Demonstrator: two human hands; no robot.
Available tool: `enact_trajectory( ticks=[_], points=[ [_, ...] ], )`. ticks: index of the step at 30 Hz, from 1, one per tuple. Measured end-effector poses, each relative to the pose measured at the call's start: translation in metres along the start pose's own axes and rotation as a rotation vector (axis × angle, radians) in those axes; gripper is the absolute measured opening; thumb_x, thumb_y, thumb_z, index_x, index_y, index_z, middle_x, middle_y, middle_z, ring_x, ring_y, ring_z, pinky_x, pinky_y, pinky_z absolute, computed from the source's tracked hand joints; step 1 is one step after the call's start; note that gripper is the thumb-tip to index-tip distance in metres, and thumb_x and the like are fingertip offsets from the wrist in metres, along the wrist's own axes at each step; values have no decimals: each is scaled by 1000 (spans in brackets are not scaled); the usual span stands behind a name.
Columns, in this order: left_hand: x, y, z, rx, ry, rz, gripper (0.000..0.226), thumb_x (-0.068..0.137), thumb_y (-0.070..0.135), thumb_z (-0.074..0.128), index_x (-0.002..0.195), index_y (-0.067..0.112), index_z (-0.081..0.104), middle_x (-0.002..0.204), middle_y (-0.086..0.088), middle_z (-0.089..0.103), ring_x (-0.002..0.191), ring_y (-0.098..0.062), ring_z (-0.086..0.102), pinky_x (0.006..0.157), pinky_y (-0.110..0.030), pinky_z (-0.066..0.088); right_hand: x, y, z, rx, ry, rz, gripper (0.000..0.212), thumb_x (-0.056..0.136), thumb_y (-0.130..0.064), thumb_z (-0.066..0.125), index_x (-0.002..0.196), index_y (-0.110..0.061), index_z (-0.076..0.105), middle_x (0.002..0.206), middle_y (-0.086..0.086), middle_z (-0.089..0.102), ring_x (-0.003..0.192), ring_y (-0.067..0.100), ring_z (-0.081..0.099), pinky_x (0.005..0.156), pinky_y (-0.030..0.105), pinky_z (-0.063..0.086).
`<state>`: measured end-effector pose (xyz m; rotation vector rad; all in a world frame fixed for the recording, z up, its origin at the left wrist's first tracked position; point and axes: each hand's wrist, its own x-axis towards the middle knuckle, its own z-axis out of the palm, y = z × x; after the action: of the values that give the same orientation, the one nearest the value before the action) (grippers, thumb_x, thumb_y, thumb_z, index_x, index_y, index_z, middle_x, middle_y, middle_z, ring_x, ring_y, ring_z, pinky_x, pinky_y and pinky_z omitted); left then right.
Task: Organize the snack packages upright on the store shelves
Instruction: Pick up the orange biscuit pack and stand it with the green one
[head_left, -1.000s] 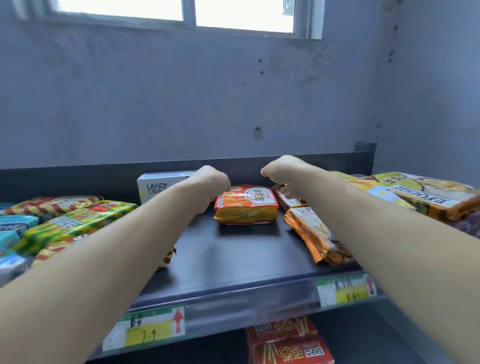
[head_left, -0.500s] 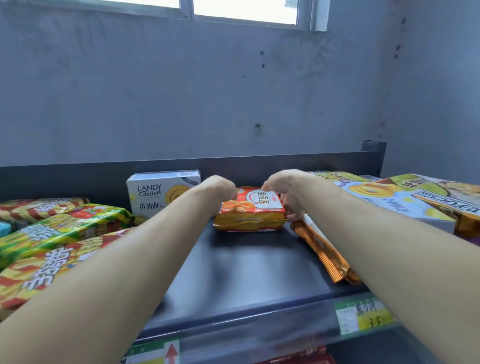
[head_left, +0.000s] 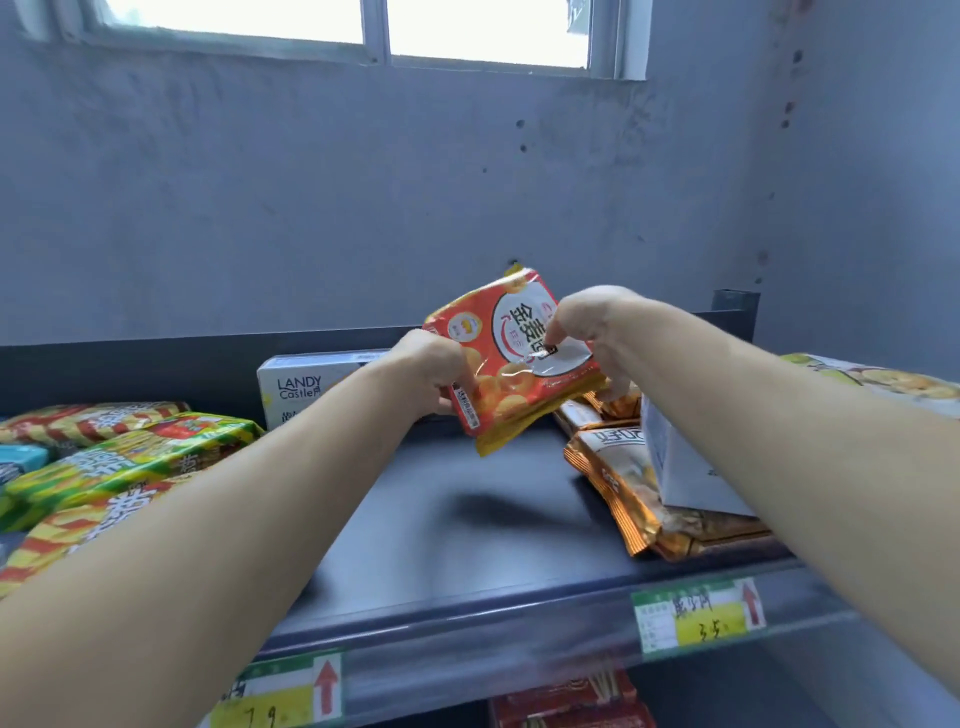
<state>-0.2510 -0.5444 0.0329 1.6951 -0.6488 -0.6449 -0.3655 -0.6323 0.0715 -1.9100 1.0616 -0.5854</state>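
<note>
Lifted off the dark shelf (head_left: 467, 519) since a moment ago, the one red snack package (head_left: 511, 358) now hangs tilted above the shelf's middle. It is glossy red foil with gold edges, printed biscuits and a white circle. The left hand (head_left: 431, 371) grips its left edge and the right hand (head_left: 587, 332) pinches its right side. One white box (head_left: 296, 387) stands behind it, far left, and two price tags (head_left: 698, 616) sit on the near rail.

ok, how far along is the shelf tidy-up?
Early. Done: only the LANDY box stands on edge at the back. In hand: left hand and right hand grip the red snack pack, tilted, above the shelf. To do: green and striped packs on the left and orange packs on the right lie flat.
</note>
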Motion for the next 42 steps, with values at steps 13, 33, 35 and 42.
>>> enact_trajectory(
  ticks=[13,33,35,42],
  points=[
    [-108,-7,-34,-155,349,126,60,76,-7,70,113,17,30,113,-17,55,76,-32,69,52,-46,58,-64,12,16,480,-59,-267,37,77,1,64,108,-18,65,100,2,70,85,18,67,59,25,51],
    [-275,-52,-249,-342,786,239,47,83,8,68,110,10,30,104,-19,59,74,-31,67,62,-51,58,-240,-120,190,826,-481,-397,41,81,-3,61,117,-16,46,105,10,67,78,22,69,47,22,50],
    [-294,-62,-287,-330,822,232,47,83,7,68,114,7,32,105,-19,60,71,-29,67,57,-47,59,-266,-141,220,822,-502,-421,37,81,-3,61,113,-16,49,102,10,69,75,22,70,49,24,50],
    [-328,-95,-389,-330,849,203,47,86,8,65,127,1,43,116,-20,61,74,-27,67,38,-30,52,-321,-190,303,786,-572,-446,32,83,-2,56,111,-17,49,102,13,69,71,24,66,36,15,41]
  ],
)
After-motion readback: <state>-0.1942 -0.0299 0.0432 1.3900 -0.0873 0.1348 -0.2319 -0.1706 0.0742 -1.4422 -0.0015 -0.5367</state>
